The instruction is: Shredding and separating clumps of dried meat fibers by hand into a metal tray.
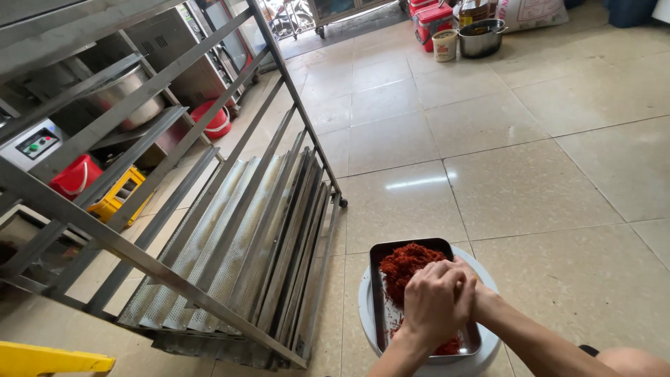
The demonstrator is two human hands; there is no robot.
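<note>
A rectangular metal tray [377, 300] rests on a round white base [363, 307] on the tiled floor. Red shredded stuff [405, 264] is heaped at the tray's far end, with a little more at its near end. My left hand [434, 301] is curled, knuckles up, over the middle of the tray. It is clasped over my right hand [472, 281], which it mostly hides. Whether any shreds are between the two hands is hidden.
A wheeled metal rack [230, 230] with perforated wavy trays stands close on the left. Behind it are a yellow crate [118, 195], a red bucket [73, 178] and a red basin [213, 120]. A steel pot [480, 36], a white tub [444, 45] and a red box [434, 17] stand far back.
</note>
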